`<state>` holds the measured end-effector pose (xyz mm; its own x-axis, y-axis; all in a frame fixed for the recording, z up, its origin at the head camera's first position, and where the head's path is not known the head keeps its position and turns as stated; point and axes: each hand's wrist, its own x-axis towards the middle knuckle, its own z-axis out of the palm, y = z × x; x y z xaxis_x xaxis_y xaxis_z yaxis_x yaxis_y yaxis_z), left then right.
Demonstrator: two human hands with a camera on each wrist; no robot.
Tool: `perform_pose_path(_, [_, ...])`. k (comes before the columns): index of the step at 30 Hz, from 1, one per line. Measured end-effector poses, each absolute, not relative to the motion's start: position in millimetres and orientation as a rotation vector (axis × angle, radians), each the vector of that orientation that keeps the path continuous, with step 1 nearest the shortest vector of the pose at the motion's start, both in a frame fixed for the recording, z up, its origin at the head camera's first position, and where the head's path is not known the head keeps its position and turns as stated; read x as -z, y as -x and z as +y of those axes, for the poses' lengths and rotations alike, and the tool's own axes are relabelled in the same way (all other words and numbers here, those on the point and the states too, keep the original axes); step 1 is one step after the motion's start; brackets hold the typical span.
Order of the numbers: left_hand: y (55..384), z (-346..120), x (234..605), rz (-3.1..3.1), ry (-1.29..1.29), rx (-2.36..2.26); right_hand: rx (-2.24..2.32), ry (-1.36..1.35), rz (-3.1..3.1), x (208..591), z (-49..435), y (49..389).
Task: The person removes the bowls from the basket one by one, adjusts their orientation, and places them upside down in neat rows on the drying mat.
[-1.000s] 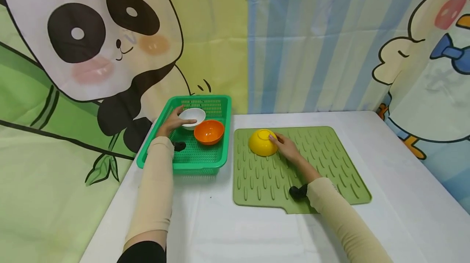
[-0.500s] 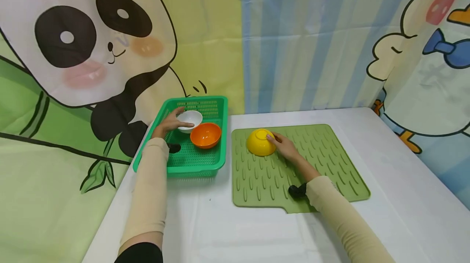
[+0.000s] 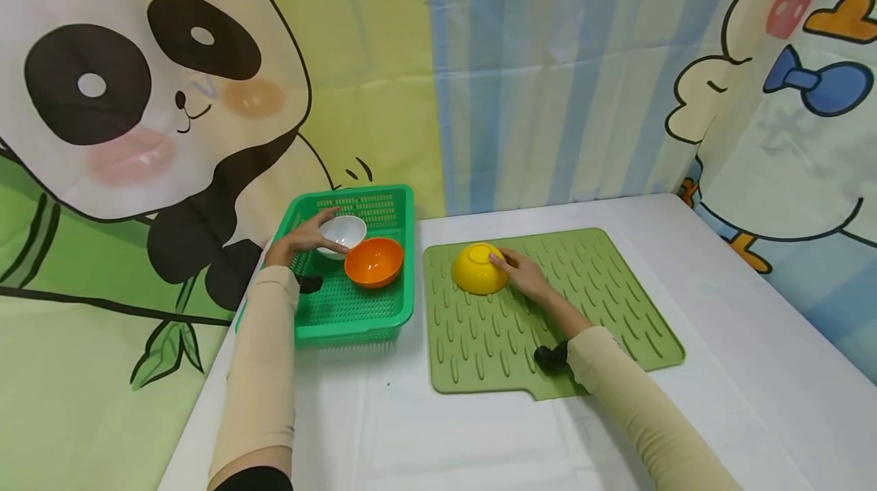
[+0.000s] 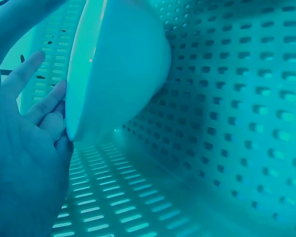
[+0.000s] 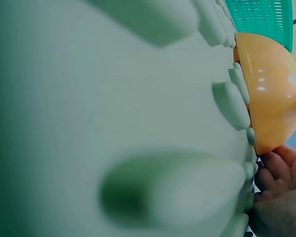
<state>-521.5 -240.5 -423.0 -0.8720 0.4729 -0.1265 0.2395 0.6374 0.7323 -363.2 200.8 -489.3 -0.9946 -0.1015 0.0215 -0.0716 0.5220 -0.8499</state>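
In the head view, a white bowl (image 3: 345, 232) sits upright in the green plastic basket (image 3: 352, 329), an orange bowl (image 3: 373, 263) close in front of it. My left hand (image 3: 304, 238) spans the white bowl's left side with thumb and fingers spread; in the left wrist view its fingertips are right at the rim. A yellow bowl (image 3: 479, 269) is upside down on the green ridged mat (image 3: 548, 308). My right hand (image 3: 524, 275) holds it by its right side. In the right wrist view, fingers (image 5: 274, 170) of that hand are at the bowl's rim.
The basket stands at the left of a white-covered table (image 3: 411, 430), with the mat to its right. Behind the table hangs a printed curtain (image 3: 370, 57) with a panda and a duck. A black wrist piece (image 3: 550, 358) under the right wrist is low over the mat.
The head view has swung a little, so basket, mat and curtain drawings sit farther left. Both hands keep nearly the same place on their bowls.
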Motion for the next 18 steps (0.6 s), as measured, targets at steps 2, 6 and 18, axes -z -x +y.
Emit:
perform_pose_path(2, [522.1,-241.6,424.6,2.562,-0.567,-1.059,1.506,0.156,2.713,489.3,200.5,363.4])
perform_pose_path(6, [525.0,-240.4,425.1,2.594,-0.591,-1.012,1.527,0.145,2.706,487.1,201.7,363.8])
perform_pose_path(18, [516.4,-239.9,423.3,2.562,-0.603,-1.013,1.531,0.142,2.692,487.6,200.2,363.5])
